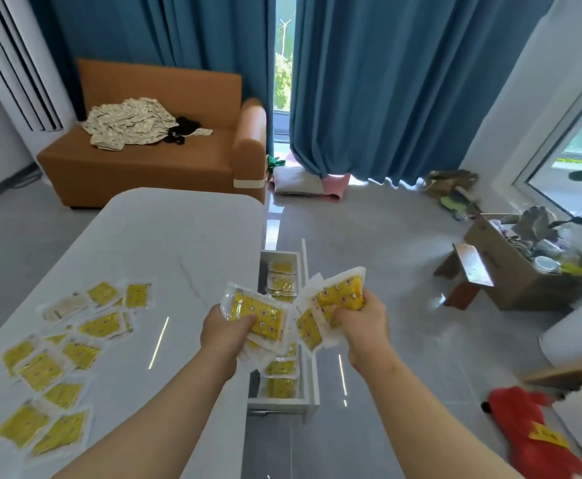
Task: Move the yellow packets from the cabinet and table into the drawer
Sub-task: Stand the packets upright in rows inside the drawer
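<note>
My left hand [225, 335] grips a stack of yellow packets [261, 314] with star prints and clear edges. My right hand [363, 321] holds another fanned bunch of yellow packets [339, 297]. Both bunches hover over the open white drawer [312, 347], which sticks out from the side of the white table [178, 243]. Several yellow packets [282, 378] lie in a row inside the drawer, partly hidden by my hands. Several more yellow packets [57, 361] lie scattered on the table's left part.
An orange sofa [158, 157] with a pile of pale packets stands behind the table. Blue curtains [386, 81] hang at the back. A cardboard box [521, 267] full of items sits on the grey floor at right, a red plush toy [538, 433] lies lower right.
</note>
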